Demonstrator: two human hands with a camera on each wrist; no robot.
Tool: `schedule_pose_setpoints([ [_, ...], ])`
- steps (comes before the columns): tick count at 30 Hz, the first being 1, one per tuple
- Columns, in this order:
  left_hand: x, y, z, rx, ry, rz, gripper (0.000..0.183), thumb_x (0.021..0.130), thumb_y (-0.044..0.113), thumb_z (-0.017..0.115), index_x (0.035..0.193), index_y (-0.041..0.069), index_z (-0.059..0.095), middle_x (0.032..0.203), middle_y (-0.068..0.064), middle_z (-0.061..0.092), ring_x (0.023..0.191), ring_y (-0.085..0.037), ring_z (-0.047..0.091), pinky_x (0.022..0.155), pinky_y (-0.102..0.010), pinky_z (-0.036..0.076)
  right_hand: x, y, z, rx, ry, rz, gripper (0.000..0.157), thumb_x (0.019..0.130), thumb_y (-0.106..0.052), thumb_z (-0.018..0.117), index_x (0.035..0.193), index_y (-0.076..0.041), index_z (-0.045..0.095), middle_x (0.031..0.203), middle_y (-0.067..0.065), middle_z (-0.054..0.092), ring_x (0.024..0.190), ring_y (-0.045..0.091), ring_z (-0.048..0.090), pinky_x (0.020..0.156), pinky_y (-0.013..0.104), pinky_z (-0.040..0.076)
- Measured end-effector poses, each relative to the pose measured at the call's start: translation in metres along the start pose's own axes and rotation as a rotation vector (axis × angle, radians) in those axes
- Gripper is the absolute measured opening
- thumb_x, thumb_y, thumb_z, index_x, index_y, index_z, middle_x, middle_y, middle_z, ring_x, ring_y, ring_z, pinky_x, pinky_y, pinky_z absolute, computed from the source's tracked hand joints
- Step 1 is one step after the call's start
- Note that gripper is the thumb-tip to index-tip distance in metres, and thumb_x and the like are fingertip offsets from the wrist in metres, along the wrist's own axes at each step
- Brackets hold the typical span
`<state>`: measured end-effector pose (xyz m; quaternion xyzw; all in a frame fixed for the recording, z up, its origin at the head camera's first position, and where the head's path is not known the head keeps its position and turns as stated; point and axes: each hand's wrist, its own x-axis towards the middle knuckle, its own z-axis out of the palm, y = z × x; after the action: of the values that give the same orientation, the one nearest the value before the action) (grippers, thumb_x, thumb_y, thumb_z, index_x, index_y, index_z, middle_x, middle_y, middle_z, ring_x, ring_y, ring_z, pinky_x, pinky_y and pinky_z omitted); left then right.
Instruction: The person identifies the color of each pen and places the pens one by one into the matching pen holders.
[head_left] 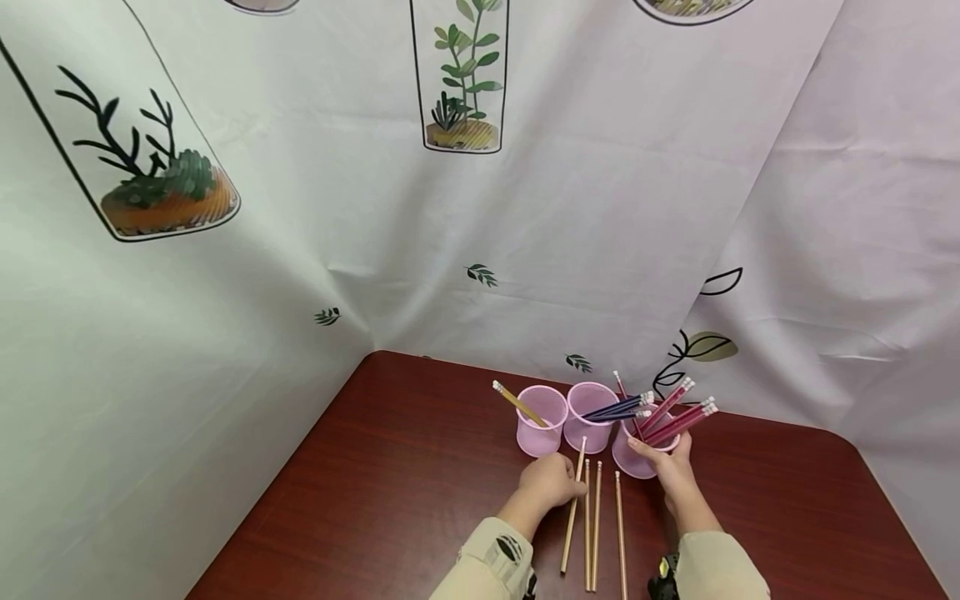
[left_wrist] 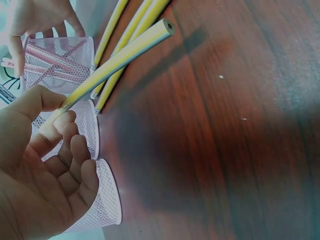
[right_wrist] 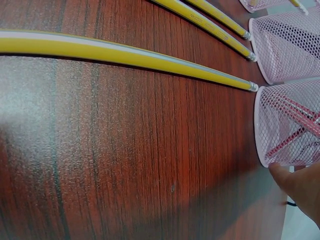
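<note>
My left hand [head_left: 551, 482] pinches a yellow pencil [left_wrist: 120, 62] between thumb and index finger, its other fingers loosely bent. The unsharpened end points toward me, and its shadow falls on the table in the left wrist view. My right hand [head_left: 675, 471] holds the right-hand pink mesh pencil cup [head_left: 630, 460] at its right side, thumb near the rim. Several red pencils [head_left: 666, 417] lean in that cup, eraser ends up. Three more yellow pencils [right_wrist: 125, 57] lie on the table near the cups, eraser ends toward them.
A middle pink cup [head_left: 577, 429] contains several dark blue pencils [head_left: 615, 409]. Left of it, another pink cup [head_left: 537, 442] has a yellow pencil [head_left: 514, 402] leaning in it. The cups stand in a row near the back edge of the brown table [head_left: 360, 500], before a white patterned curtain [head_left: 570, 250].
</note>
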<state>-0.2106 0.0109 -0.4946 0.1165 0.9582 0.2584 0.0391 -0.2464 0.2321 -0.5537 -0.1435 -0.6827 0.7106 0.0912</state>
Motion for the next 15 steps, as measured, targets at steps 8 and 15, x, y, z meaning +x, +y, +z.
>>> schedule_pose_setpoints([
  [8,0.001,0.006,-0.007,-0.036,0.009,0.003,0.027,0.066,0.031,0.071,0.053,0.019,0.050,0.049,0.011,0.042,0.046,-0.008,0.039,0.044,-0.024,0.030,0.003,0.005,-0.002,-0.012,0.013,0.005,0.104,0.070,-0.023,0.079,0.144,-0.017,0.006,0.145,0.011,0.019,0.129,0.025,0.021,0.107,0.040,0.018],
  [15,0.002,0.011,-0.015,-0.042,0.039,0.027,0.028,0.065,0.029,0.069,0.052,0.019,0.047,0.048,0.011,0.039,0.046,-0.007,0.038,0.044,-0.024,0.029,0.008,0.010,-0.001,-0.003,0.026,0.008,0.103,0.070,-0.020,0.080,0.143,-0.017,0.008,0.143,0.009,0.020,0.126,0.022,0.025,0.101,0.029,0.025],
])
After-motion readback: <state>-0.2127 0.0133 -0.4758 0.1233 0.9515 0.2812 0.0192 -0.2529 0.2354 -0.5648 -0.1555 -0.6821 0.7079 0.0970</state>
